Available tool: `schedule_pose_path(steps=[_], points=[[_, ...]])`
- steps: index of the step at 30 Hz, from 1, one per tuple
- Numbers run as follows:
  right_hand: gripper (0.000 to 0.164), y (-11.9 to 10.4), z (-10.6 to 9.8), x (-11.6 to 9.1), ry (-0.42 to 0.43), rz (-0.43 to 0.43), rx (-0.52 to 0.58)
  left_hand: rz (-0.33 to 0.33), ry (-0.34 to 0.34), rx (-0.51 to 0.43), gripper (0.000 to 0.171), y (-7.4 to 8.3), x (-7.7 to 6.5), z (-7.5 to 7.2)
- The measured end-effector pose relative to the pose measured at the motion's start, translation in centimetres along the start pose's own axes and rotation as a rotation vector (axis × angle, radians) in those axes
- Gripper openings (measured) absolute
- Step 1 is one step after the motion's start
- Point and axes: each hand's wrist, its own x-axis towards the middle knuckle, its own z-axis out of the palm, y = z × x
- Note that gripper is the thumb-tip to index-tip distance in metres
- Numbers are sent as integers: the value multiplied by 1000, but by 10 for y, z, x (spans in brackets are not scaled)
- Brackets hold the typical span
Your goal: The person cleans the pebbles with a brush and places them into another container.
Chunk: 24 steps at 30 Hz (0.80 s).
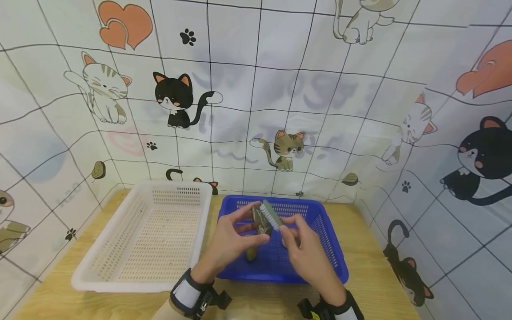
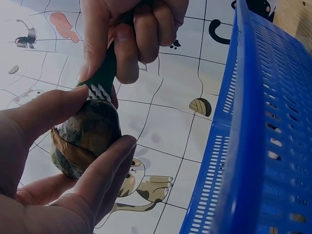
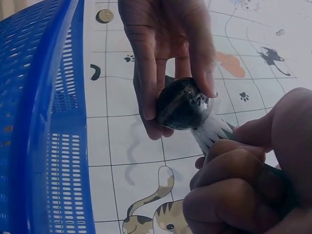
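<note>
My left hand point(image 1: 229, 236) holds a dark, rounded, mottled thing point(image 2: 90, 129) between thumb and fingers; a brownish band crosses it, and whether it is a shell or a stone is unclear. A small green brush point(image 1: 273, 213) with white bristles is gripped in my right hand point(image 1: 311, 250). In the right wrist view the bristles point(image 3: 208, 134) touch the glossy surface of the dark thing. Both hands are above a blue plastic basket point(image 1: 280, 279). Inside it lie a brownish rounded thing point(image 1: 250, 254) and a pale one, partly hidden behind my right hand.
A white slotted plastic basket point(image 1: 160, 249) stands on the wooden table point(image 1: 368, 266), left of the blue one. Behind and at both sides hangs a white sheet point(image 1: 240, 89) printed with cats and a grid.
</note>
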Motion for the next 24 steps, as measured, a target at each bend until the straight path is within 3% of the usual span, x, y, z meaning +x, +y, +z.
schedule_pose_path(steps=[4, 12, 16, 24], points=[[31, -4, -2, -2, -12, 0, 1, 8, 7, 8, 75, 11, -4, 0], [25, -7, 3, 0, 42, -129, -4, 58, 11, 18, 74, 20, 0, -3], [27, -9, 7, 1, 61, -74, -2, 61, 6, 6, 75, 20, 2, -3], [28, -7, 13, -2, 65, -6, 45, 1, 19, -31, 78, 18, -2, -2]])
